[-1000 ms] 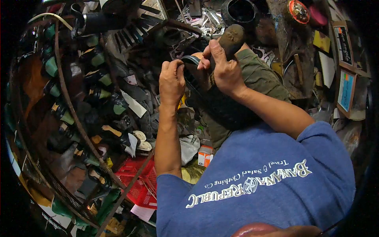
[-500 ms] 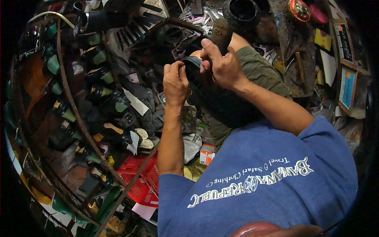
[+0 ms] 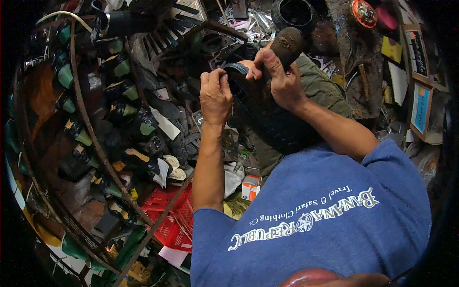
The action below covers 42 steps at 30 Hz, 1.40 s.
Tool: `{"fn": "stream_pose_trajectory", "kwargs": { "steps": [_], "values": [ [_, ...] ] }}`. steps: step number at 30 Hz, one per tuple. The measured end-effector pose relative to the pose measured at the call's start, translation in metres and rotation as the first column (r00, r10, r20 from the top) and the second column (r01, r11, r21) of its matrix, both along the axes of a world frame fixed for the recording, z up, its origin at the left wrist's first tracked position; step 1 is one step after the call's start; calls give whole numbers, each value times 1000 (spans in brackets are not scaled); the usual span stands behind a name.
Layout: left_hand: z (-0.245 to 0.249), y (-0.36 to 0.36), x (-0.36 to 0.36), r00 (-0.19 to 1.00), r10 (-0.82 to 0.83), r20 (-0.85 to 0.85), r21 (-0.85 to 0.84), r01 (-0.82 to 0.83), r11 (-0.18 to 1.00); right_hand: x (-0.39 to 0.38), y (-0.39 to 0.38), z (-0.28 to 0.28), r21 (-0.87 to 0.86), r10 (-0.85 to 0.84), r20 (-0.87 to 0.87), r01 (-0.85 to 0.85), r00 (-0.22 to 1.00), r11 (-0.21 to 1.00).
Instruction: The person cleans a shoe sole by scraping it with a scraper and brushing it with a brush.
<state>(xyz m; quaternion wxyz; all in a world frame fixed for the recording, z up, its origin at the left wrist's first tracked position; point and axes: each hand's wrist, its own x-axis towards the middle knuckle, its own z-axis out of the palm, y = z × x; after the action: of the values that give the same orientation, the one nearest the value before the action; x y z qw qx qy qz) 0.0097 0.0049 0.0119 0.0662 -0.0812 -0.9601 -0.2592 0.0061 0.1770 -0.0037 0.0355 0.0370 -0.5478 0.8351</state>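
My left hand [image 3: 216, 98] is closed, thumb and fingers pinched at the left end of a dark curved strip [image 3: 237, 67] with a lighter edge. My right hand [image 3: 286, 83] wraps round a thick, brown, worn tool with a rounded end [image 3: 289, 42]; the thumb lies along it and the tool's lower part is hidden in the palm. The right fingertips are close to the strip's right end. Beneath both hands, a large black ribbed piece [image 3: 282, 131] rests on my lap, over the green shorts [image 3: 322, 83].
Rows of dark shoes with green insides [image 3: 119, 91] stand on a metal rack [image 3: 83, 105] at the left. A red plastic basket [image 3: 169, 215] and an orange-white box [image 3: 250, 187] lie by my left arm. Beyond my knees are a black pot [image 3: 293, 14] and a red-rimmed tin [image 3: 362, 13].
My right hand has moved right and slightly toward me with the brown tool, away from my left hand. My left hand has shifted a little, still pinching at the strip.
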Motion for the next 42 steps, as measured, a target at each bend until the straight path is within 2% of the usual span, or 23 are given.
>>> {"fn": "stream_pose_trajectory", "kwargs": {
  "steps": [1,5,7,8,10,11,13,14,17,18,19,20,22,23,25,26,28,29,30,31,34,38,42],
  "values": [
    [1,0,0,1000,5,7,12,-6,1000,0,-2,-3,170,-28,-132,50,991,984],
    [0,0,1,1000,15,6,12,-15,1000,-1,-2,5,85,10,25,-12,1000,996],
    [-2,-2,0,1000,-1,-12,11,1,1000,-2,-1,2,300,34,-37,-22,999,954],
    [-3,-3,0,1000,0,-11,12,1,1000,-1,-2,3,301,35,-36,-23,999,953],
    [-5,-4,0,1000,3,-12,4,-3,1000,-2,-3,12,66,49,90,-55,995,996],
    [-5,-4,0,1000,3,-12,5,-2,1000,-3,-4,14,67,48,90,-55,995,996],
    [-5,-5,1,1000,7,-9,-14,-7,1000,-4,-6,18,-85,111,305,-89,946,992],
    [-6,-5,1,1000,6,-10,-13,-6,1000,-5,-7,18,-85,110,305,-88,946,992],
    [-8,-7,3,1000,-1,-4,-26,1,1000,-6,-12,7,3,122,241,-127,963,992],
    [-7,-6,5,1000,1,-14,-36,-2,999,-8,-14,0,303,55,102,-84,993,949],
    [-6,-6,6,1000,4,-26,-47,-5,999,-9,-16,-5,567,30,-55,6,998,824],
    [-6,-7,7,1000,4,-31,-51,-5,999,-8,-16,-9,563,29,-60,10,998,826],
    [-8,-8,9,1000,9,-27,-38,-10,999,-10,-11,6,442,137,98,-167,986,881],
    [-9,-9,10,1000,6,-22,-53,-8,999,-9,-13,2,438,136,97,-165,986,883],
    [-11,-10,11,999,8,-32,-49,-10,999,-8,-19,-8,603,76,-126,16,989,798],
    [-12,-10,12,999,11,-40,-43,-13,999,-8,-19,-12,600,74,-126,17,989,799],
    [-11,-10,13,999,8,-54,-53,-11,999,-9,-18,-8,476,50,66,-76,997,876],
    [-10,-10,13,998,7,-67,-62,-11,998,-9,-17,-5,475,49,65,-74,997,877],
    [-7,-10,13,997,4,-71,-63,-8,998,-10,-13,8,202,70,188,-108,980,973],
    [-5,-10,13,999,8,-52,-31,-10,999,-9,-11,16,-85,123,297,-102,947,991],
    [4,-10,8,1000,-8,-7,-21,8,1000,0,-7,18,-73,67,249,-50,966,996],
    [6,-9,0,998,-61,8,-32,61,998,0,-2,14,-11,72,239,-71,968,997],
    [0,-7,-3,998,-67,0,-26,67,997,-2,-6,12,-24,65,301,-60,952,998]
  ]
}}
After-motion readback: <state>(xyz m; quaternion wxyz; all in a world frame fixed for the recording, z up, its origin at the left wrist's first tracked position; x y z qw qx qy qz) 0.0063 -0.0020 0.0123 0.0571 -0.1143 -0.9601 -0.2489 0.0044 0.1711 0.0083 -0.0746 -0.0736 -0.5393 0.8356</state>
